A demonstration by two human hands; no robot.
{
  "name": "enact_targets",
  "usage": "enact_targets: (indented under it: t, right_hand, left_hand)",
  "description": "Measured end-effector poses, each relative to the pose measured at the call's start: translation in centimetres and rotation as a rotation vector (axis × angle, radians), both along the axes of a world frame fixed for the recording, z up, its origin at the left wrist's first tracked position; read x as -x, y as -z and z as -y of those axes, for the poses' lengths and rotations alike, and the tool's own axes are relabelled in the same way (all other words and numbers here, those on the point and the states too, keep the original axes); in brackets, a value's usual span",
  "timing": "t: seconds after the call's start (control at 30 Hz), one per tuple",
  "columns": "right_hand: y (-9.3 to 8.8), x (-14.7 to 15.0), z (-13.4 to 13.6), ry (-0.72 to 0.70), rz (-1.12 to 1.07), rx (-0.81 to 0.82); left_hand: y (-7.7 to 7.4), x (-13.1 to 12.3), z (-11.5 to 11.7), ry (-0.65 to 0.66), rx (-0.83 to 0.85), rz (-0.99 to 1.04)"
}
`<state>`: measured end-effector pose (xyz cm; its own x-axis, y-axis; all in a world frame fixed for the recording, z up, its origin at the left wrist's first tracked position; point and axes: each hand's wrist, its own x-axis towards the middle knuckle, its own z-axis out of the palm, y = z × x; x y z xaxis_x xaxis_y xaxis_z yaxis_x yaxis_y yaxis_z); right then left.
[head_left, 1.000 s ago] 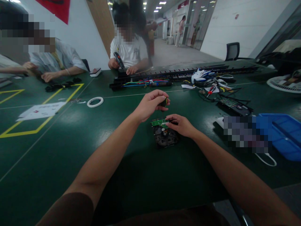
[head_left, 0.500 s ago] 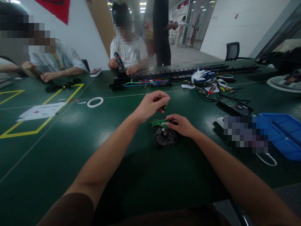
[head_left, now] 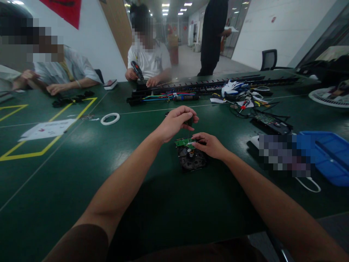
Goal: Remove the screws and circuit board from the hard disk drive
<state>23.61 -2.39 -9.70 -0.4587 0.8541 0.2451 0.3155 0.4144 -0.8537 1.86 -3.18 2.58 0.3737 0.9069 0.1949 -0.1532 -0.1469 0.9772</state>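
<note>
A hard drive (head_left: 191, 161) lies on the green table, its dark underside up, with a green circuit board (head_left: 183, 143) along its far end. Above that board, my left hand (head_left: 180, 122) is closed around a small screwdriver (head_left: 190, 123) with a dark handle, mostly covered by the fingers. Its thin shaft points down at the board; whether the tip sits in a screw is too small to tell. My right hand (head_left: 207, 143) grips the drive's right far corner, fingertips resting on the board.
A white tape roll (head_left: 110, 119) and printed paper (head_left: 46, 130) lie to the left. Cables and long black rails (head_left: 207, 87) stretch across the back. On the right are another board-bearing device (head_left: 272, 122) and a blue tray (head_left: 327, 156). A co-worker opposite holds a power screwdriver (head_left: 137, 70).
My left fingers have shifted around the screwdriver handle, as if turned. My right hand and the hard drive stay put. A standing person in the background has moved right.
</note>
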Motion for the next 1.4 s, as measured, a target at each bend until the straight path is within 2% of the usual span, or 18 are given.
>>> enact_targets:
  t: [0.33,0.5,1.07,1.27,1.4]
  right_hand:
    - [-0.18,0.03,-0.01,0.001,0.018,-0.028]
    - [-0.23,0.09,0.03,-0.01,0.004,-0.017]
    - [-0.17,-0.04,0.0,-0.01,0.014,-0.019]
    - [0.07,-0.06,-0.09,-0.008,-0.003,0.004]
    - [0.08,-0.02,-0.09,-0.007,-0.006,-0.003]
  left_hand:
    - [0.79,-0.05,-0.28,0.03,-0.123,-0.077]
    - [0.73,0.27,-0.46,-0.029,-0.183,-0.144]
    - [0.39,0.04,-0.36,-0.071,0.007,-0.022]
    - [0.28,0.13,-0.48,-0.104,-0.023,-0.055]
    - [0.5,0.31,-0.75,-0.073,-0.02,-0.049]
